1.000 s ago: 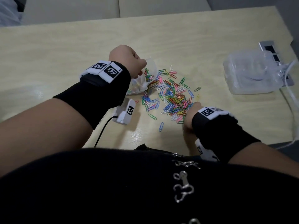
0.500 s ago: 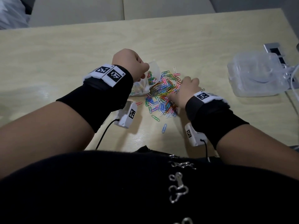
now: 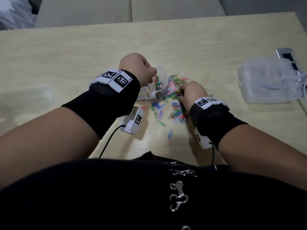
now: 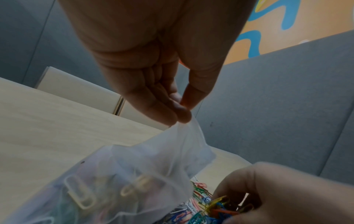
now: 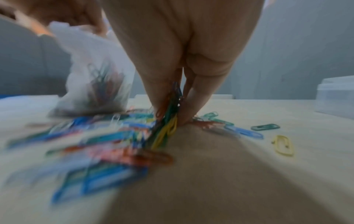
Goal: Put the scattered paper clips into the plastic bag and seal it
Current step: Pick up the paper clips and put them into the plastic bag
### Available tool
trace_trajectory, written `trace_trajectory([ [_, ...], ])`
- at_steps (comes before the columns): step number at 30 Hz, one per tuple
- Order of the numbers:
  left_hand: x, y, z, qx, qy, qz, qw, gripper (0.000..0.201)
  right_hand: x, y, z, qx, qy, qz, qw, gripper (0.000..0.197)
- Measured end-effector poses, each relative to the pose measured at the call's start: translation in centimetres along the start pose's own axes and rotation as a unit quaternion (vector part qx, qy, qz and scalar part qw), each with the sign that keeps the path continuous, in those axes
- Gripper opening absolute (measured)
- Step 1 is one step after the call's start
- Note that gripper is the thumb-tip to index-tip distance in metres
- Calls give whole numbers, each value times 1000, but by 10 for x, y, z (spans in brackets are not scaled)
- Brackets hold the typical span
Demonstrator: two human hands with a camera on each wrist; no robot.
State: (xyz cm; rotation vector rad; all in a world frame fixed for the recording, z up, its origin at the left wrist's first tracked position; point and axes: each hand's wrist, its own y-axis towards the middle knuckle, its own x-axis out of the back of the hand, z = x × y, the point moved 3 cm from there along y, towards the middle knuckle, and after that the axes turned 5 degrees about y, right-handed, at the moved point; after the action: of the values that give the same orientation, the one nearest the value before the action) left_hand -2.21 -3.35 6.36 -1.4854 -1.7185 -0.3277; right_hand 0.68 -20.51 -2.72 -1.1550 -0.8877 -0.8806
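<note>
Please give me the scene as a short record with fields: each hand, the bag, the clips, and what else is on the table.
left hand: pinches the top edge of the plastic bag, holding it up
right hand: grips a bunch of paper clips at the pile
plastic bag: unsealed, some clips already inside
loose clips: many on the table
clear plastic box: far right, apart from the pile

The left hand (image 4: pixel 153 63) hangs over the table (image 4: pixel 47 128), thumb and fingertips (image 4: pixel 172 112) pinching the top edge of the bag (image 4: pixel 134 166) and holding its mouth up. Through the cloudy plastic show clips already inside — a white one and a pale yellow one clearest. At lower right the right hand (image 4: pixel 287 192) curls round a bunch of clips (image 4: pixel 216 207) — yellow, green, blue, red — beside the bag's mouth. Behind stand grey panels.
</note>
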Motion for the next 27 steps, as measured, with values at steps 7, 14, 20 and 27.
trace_trajectory([
  [7, 1, 2, -2, -1, -10, 1, 1000, 15, 33, 9, 4, -96, 66, 21, 993, 42],
  [14, -2, 2, -7, -18, 20, 6, 1000, 14, 84, -7, 39, 14, 102, 12, 995, 34],
  [20, -3, -3, -9, -36, 41, 9, 998, 24, 73, -6, 62, 52, 93, 32, 994, 33],
  [27, 0, -2, -8, -22, 4, 9, 1000, 22, 75, -4, 75, 44, 94, -10, 995, 29],
])
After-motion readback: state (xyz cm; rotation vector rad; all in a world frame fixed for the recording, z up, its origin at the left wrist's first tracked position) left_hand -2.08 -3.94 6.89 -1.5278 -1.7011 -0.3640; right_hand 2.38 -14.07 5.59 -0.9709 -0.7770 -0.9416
